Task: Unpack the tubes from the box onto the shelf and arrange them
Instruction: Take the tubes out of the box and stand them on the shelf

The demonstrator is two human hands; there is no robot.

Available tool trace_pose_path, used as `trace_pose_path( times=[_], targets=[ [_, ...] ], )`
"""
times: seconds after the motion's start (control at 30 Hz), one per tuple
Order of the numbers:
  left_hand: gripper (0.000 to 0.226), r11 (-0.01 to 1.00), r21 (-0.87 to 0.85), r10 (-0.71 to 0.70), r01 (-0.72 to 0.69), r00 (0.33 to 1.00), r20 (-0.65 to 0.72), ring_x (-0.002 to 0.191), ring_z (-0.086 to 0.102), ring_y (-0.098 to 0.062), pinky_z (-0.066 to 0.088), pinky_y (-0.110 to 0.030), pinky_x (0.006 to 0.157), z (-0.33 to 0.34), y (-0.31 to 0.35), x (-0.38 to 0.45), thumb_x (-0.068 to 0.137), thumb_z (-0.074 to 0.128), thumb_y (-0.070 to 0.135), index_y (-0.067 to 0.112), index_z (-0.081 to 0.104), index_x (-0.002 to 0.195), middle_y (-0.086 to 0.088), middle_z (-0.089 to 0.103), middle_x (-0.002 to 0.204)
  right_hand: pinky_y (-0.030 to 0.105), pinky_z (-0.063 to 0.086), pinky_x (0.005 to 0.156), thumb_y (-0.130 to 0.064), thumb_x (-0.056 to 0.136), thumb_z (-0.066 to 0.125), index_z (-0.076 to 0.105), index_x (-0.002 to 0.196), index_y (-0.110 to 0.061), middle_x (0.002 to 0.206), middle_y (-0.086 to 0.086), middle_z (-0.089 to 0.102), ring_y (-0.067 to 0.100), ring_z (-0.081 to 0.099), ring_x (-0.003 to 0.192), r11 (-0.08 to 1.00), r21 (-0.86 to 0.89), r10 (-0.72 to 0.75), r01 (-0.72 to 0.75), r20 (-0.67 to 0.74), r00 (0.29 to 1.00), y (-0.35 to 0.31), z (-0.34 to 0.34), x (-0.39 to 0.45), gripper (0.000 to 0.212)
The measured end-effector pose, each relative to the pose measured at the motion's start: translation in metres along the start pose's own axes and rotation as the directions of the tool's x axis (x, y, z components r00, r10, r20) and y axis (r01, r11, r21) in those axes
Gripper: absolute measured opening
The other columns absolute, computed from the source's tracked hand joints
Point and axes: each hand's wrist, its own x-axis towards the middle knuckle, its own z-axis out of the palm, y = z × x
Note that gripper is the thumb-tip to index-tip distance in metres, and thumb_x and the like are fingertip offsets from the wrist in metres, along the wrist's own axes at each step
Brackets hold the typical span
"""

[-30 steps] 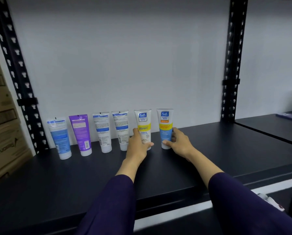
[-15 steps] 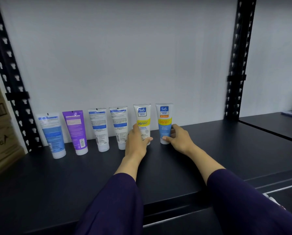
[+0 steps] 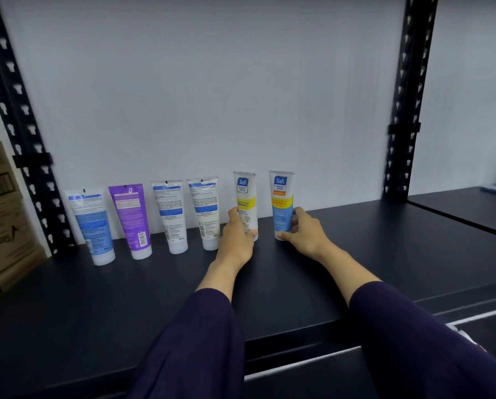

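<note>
A: What can be read on the white tube [image 3: 245, 204]?
B: "Safi", "PERFECT WHITE", "Vitamin C" on yellow.
A: And the blue tube [image 3: 282, 204], at its three o'clock?
B: The same words. Small print on the other tubes is too blurred.

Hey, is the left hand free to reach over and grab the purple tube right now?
Probably not at once: the left hand grips a white Safi tube. Once it lets go, the shelf in front of the purple tube looks open.
</note>
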Motion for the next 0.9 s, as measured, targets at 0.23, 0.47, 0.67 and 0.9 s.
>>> trace_pose_path(
  times=[0.23,0.47,0.67,0.9],
  targets=[
    [0.054,0.997,-0.071,-0.032,0.032,0.999,0.009,0.122,0.051,-0.025,0.045,-0.040,0.102,-0.004,0.004,-0.011,0.088,0.063,0.008,0.011,0.033,0.133,-0.010,0.051,0.134,0.024,0.042,0.085,-0.017,0.086,0.068,0.040,0.135,-0.011,0.127,0.008,0.056,0.014,0.056,0.097,0.999,0.025,0.025,-0.024,-0.021,0.999,-0.001,-0.001,-0.008,0.056],
    [0.041,0.985,0.171,-0.011,0.033,0.991,-0.132,0.111,0.055,-0.024,0.048,-0.035,0.085,-0.013,0.012,-0.028,0.094,0.055,0.018,0.011,0.037,0.130,-0.007,0.050,0.125,0.031,0.042,0.093,-0.019,0.087,0.066,0.037,0.134,-0.004,0.132,0.016,0.048,0.026,0.050,0.118,0.996,-0.056,0.063,-0.069,-0.093,0.994,-0.003,-0.004,-0.019,0.057],
    [0.034,0.918,0.397,0.224,0.002,0.823,-0.521,0.104,0.048,-0.025,0.048,-0.033,0.068,-0.031,0.026,-0.035,0.087,0.061,0.012,0.014,0.050,0.119,-0.009,0.050,0.119,0.026,0.039,0.080,-0.023,0.087,0.065,0.046,0.112,-0.007,0.114,0.011,0.049,0.018,0.048,0.096,0.992,-0.128,0.002,-0.014,-0.094,0.996,-0.004,-0.006,-0.032,0.035],
    [0.082,0.921,0.234,-0.208,0.312,0.900,-0.382,0.114,0.048,-0.033,0.051,-0.042,0.087,-0.027,0.003,-0.034,0.089,0.064,0.016,0.016,0.007,0.147,-0.019,0.028,0.136,0.027,0.043,0.087,-0.024,0.087,0.066,0.043,0.122,-0.008,0.122,0.010,0.053,0.019,0.053,0.104,0.996,-0.083,0.024,-0.025,-0.015,1.000,-0.003,-0.005,-0.032,0.046]
  ],
)
